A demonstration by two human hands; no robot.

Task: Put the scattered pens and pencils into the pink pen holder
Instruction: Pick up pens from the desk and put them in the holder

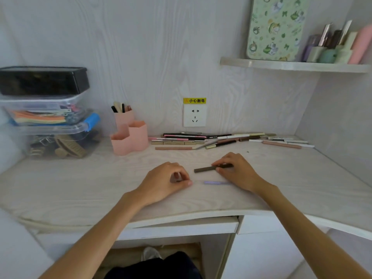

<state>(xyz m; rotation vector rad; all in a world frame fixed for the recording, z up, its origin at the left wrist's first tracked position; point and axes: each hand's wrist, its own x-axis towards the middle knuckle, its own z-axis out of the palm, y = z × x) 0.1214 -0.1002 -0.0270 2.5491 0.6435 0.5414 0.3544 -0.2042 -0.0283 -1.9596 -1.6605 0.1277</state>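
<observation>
**Pens on desk, holder at 10 o'clock**

The right hand [235,170] pinches a dark pen [205,169], a thin, stiff, light stick best taken mid-shaft. The left hand [167,182] rests curled on the desk [80,188], seemingly closed on something small and hidden. A lilac pen [215,182] lies between the hands. The pile [221,140] lies at 12 o'clock, beside the holder [129,137]; nothing blocks the way.

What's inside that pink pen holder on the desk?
The tall back cup of the pink pen holder holds a few pens; only their tops show, black, cream and brownish. The lower front cups show nothing above their rims, and their walls hide whatever may lie inside.
</observation>
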